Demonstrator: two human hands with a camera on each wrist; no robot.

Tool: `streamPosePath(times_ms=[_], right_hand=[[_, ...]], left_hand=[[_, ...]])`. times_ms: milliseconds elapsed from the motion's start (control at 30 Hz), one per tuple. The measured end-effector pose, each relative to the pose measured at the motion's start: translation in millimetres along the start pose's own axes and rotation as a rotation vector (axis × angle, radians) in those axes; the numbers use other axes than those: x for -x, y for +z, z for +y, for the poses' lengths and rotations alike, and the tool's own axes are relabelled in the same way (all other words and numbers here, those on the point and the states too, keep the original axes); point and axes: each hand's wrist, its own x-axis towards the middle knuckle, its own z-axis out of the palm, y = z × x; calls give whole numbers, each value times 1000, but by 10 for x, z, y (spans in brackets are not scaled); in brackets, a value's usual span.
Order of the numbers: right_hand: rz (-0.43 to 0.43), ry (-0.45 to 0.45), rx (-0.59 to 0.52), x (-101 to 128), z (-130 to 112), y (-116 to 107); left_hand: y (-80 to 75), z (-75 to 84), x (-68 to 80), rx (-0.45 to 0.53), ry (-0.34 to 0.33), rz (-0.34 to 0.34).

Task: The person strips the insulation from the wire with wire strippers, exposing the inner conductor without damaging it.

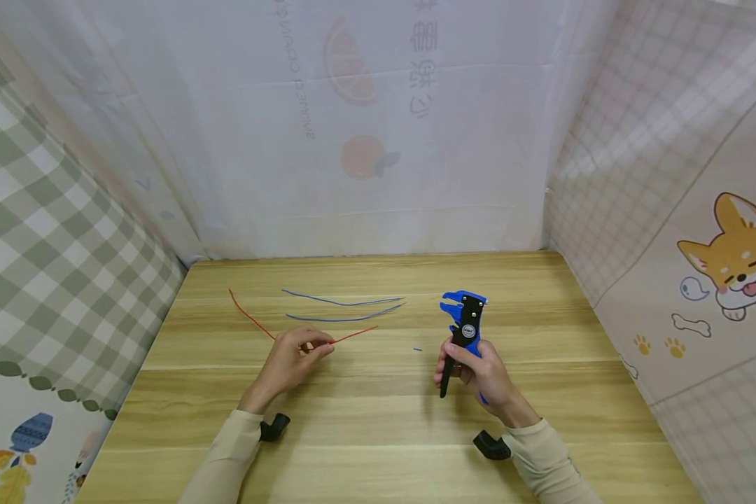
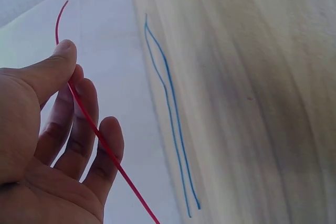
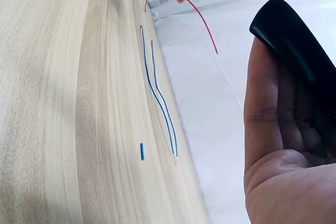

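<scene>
My left hand (image 1: 295, 355) pinches a red wire (image 1: 355, 334) between thumb and forefinger. One end of the wire sticks out to the right, and the longer part trails to the back left. In the left wrist view the red wire (image 2: 116, 164) runs across the other fingers. My right hand (image 1: 479, 371) grips a blue and black wire stripper (image 1: 469, 329) by its handles, its head pointing away from me. Two blue wires (image 1: 343, 319) lie side by side behind the left hand. Bare metal shows at their right ends in the right wrist view.
A short blue piece of insulation (image 1: 418, 349) lies on the wooden table (image 1: 365, 434) between the hands. A white curtain (image 1: 378, 210) hangs along the back edge, with patterned cloths (image 1: 687, 266) at the sides. Each wrist carries a black mount (image 1: 493, 445).
</scene>
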Motion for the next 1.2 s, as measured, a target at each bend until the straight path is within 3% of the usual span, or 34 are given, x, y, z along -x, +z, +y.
streamPosePath(times_ms=[200, 733, 1200], right_hand=[[-4, 1, -2, 1, -11, 8], [-32, 7, 9, 1, -77, 63], [-71, 14, 26, -40, -75, 169]], left_hand=[[-30, 96, -35, 14, -17, 32], [-82, 280, -119, 96, 56, 179], [-157, 486, -181, 112, 101, 253]])
